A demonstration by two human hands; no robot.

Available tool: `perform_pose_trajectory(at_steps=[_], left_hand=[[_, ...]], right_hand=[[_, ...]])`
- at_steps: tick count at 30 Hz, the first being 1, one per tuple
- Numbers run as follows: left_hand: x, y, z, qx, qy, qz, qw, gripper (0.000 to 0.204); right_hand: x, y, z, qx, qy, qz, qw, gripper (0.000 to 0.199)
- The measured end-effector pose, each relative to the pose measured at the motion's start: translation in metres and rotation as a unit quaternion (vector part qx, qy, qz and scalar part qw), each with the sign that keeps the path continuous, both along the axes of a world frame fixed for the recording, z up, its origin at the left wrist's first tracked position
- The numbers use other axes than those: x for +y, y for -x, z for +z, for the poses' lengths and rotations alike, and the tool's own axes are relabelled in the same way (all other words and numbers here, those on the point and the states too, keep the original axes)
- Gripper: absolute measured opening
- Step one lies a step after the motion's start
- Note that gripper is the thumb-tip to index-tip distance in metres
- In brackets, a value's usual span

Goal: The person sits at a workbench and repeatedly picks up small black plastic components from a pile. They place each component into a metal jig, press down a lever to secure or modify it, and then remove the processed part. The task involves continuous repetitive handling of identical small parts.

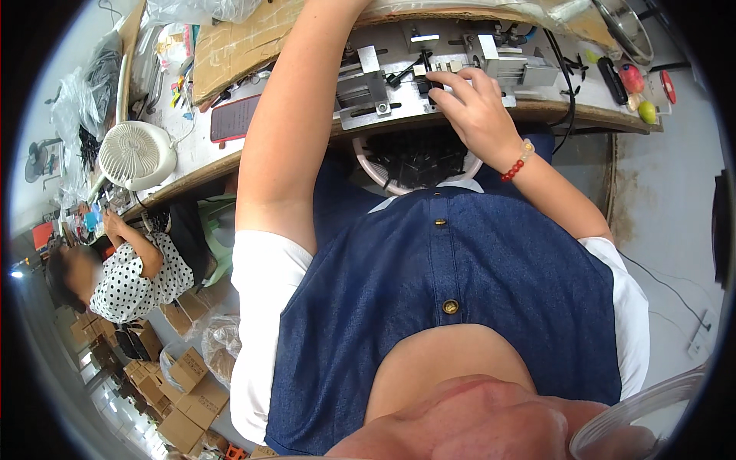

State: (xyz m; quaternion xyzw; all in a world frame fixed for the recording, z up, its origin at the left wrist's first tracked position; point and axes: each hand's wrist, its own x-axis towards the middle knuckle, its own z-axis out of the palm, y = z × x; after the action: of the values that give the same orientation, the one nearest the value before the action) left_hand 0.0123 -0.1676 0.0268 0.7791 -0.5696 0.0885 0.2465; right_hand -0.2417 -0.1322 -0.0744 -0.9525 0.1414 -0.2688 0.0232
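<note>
Item: metal jig (429,73), bolted flat near the front edge of the tabletop (192,153) — close enough to work seated. Right hand (471,103) rested on it, grip narrow, fingertips pinched at a small black part (431,77) in the jig's slot. Left hand was out of view past the top edge; its grip could not be told. White basket (414,161) of black parts sat in the lap under the front edge — within easy reach. White fan (136,153) stood at the tabletop's left end.

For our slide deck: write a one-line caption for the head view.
Right hand fingering a small black part on a metal jig above a basket.
</note>
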Motion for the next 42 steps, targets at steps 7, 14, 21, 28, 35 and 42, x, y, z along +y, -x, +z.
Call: perform_pose_trajectory(at_steps=[7,14,21,28,35,42], left_hand=[[0.035,0.005,0.005,0.135,0.08,-0.061,0.986,0.022],[0.122,0.071,-0.056,0.227,0.234,-0.219,0.92,0.025],[0.135,0.094,-0.114,0.185,0.125,-0.195,0.955,0.025],[0.131,0.095,-0.117,0.167,0.1,-0.183,0.964,0.023],[0.113,0.054,-0.072,0.061,0.182,-0.163,0.968,0.026],[0.041,-0.05,-0.007,-0.011,0.163,0.032,0.986,0.02]], right_hand=[[-0.004,-0.002,0.0,0.003,0.006,0.011,1.0,0.021],[-0.073,-0.013,0.05,-0.133,0.017,-0.017,0.991,0.021],[-0.149,-0.069,0.078,-0.013,0.053,-0.107,0.993,0.015],[-0.122,-0.05,0.108,-0.068,-0.19,-0.033,0.979,0.015],[-0.055,0.001,0.074,-0.162,-0.237,0.065,0.956,0.018],[-0.004,0.009,0.021,-0.042,-0.11,0.019,0.993,0.021]])
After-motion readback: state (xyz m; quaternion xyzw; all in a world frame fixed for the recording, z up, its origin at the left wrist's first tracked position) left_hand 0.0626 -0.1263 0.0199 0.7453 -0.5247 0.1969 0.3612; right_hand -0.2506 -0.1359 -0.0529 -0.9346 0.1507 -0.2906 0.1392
